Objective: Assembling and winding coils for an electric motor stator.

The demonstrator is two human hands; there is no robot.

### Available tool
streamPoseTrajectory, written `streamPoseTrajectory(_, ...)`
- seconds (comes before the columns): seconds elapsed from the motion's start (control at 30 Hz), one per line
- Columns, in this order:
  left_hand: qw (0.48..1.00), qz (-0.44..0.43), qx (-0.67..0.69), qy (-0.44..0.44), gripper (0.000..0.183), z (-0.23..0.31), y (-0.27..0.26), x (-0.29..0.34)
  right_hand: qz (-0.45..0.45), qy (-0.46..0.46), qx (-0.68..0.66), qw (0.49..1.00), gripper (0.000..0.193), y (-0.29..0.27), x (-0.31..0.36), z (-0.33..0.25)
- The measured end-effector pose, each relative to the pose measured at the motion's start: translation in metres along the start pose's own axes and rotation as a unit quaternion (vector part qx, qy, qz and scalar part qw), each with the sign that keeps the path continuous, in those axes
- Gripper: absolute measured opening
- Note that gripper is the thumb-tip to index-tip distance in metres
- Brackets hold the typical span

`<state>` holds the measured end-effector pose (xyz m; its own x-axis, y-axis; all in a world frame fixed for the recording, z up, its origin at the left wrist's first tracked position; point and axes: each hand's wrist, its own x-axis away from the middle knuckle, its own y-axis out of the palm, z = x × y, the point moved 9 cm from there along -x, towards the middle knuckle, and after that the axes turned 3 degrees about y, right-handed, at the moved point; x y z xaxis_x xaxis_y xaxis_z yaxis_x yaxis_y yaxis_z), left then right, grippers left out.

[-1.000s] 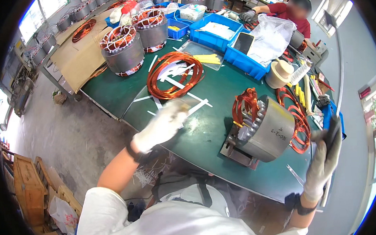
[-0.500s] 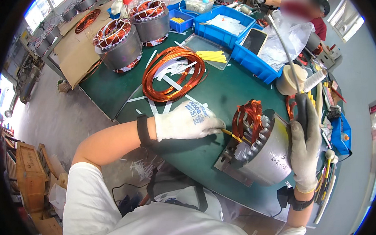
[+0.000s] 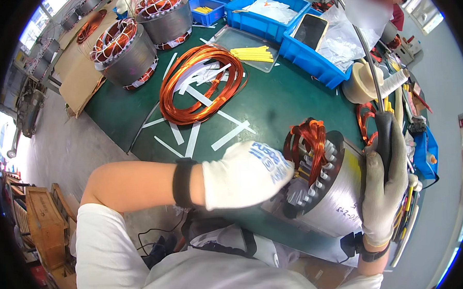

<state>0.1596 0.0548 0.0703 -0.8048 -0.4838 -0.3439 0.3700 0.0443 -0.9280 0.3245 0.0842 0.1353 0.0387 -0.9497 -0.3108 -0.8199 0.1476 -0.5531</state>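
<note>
A steel motor stator (image 3: 342, 191) lies on its side near the table's front edge. Copper windings (image 3: 309, 146) bulge from its open end, with pale slot liners (image 3: 298, 196) around the rim. My left hand (image 3: 248, 175), in a white glove, is curled against that end beside the windings. Its fingertips are turned away, so whatever they pinch is hidden. Right of the stator, my gloved right hand (image 3: 381, 200) grips the black handle of a long screwdriver (image 3: 382, 132). The metal shaft points up and away from me.
A loose copper wire coil (image 3: 170, 103) lies among white paper strips (image 3: 230, 135). Behind are yellow strips (image 3: 252, 53), blue bins (image 3: 310, 63) with a phone (image 3: 310, 30), and wound stators (image 3: 129, 61). Thread spools (image 3: 358, 84) stand far right; a person (image 3: 399, 13) is beyond.
My left hand has moved right and closer to the stator's end; the yellow strip it pinched is now mostly hidden. My right hand still holds the screwdriver. The whole view has shifted slightly.
</note>
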Motion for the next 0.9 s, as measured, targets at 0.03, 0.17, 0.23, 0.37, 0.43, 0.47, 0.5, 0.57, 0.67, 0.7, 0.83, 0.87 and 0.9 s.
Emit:
streamPoseTrajectory(0.03, 1.0, 0.004, -0.02, 0.015, 0.038, 0.006, -0.005, -0.001, 0.003, -0.022, 0.005, 1.0, 0.053, 0.001, 0.0, -0.007)
streamPoseTrajectory(0.17, 1.0, 0.009, 0.002, 0.005, 0.033, -0.009, 0.002, -0.005, 0.01, 0.004, -0.1, 0.995, 0.056, -0.001, 0.003, -0.001)
streamPoseTrajectory(0.23, 0.989, -0.038, 0.127, -0.062, 0.027, -0.037, 0.023, 0.001, 0.06, -0.059, -0.055, 0.995, 0.055, -0.027, 0.019, -0.001)
streamPoseTrajectory(0.37, 0.936, -0.078, 0.209, -0.272, 0.032, -0.09, 0.037, 0.039, 0.224, 0.009, -0.011, 0.975, 0.052, -0.105, 0.084, 0.049)
streamPoseTrajectory(0.43, 0.962, 0.035, 0.086, -0.257, 0.043, -0.095, 0.025, 0.046, 0.278, 0.07, 0.06, 0.956, 0.049, -0.147, 0.107, 0.086)
streamPoseTrajectory(0.47, 0.974, 0.073, -0.029, -0.21, 0.054, -0.079, 0.007, 0.036, 0.298, 0.087, 0.113, 0.944, 0.048, -0.169, 0.124, 0.116)
streamPoseTrajectory(0.5, 0.972, 0.081, 0.06, -0.213, 0.065, -0.073, 0.006, 0.032, 0.288, 0.126, 0.135, 0.94, 0.046, -0.182, 0.139, 0.142)
streamPoseTrajectory(0.57, 0.949, 0.07, 0.228, -0.207, 0.091, -0.055, 0.013, 0.024, 0.272, 0.191, 0.191, 0.923, 0.045, -0.204, 0.172, 0.196)
streamPoseTrajectory(0.67, 0.885, 0.075, 0.404, -0.217, 0.122, -0.004, 0.049, 0.014, 0.246, 0.26, 0.226, 0.906, 0.044, -0.22, 0.211, 0.239)
streamPoseTrajectory(0.7, 0.893, 0.097, 0.379, -0.222, 0.12, 0.003, 0.06, 0.016, 0.256, 0.235, 0.283, 0.894, 0.045, -0.224, 0.218, 0.243)
streamPoseTrajectory(0.83, 0.849, 0.211, 0.412, -0.257, 0.11, 0.009, 0.077, 0.027, 0.232, 0.259, 0.476, 0.807, 0.053, -0.21, 0.218, 0.216)
streamPoseTrajectory(0.87, 0.856, 0.21, 0.396, -0.258, 0.11, 0.008, 0.069, 0.03, 0.215, 0.228, 0.433, 0.845, 0.053, -0.196, 0.209, 0.201)
streamPoseTrajectory(0.9, 0.847, 0.207, 0.417, -0.256, 0.108, 0.006, 0.073, 0.032, 0.195, 0.203, 0.401, 0.872, 0.053, -0.187, 0.211, 0.19)
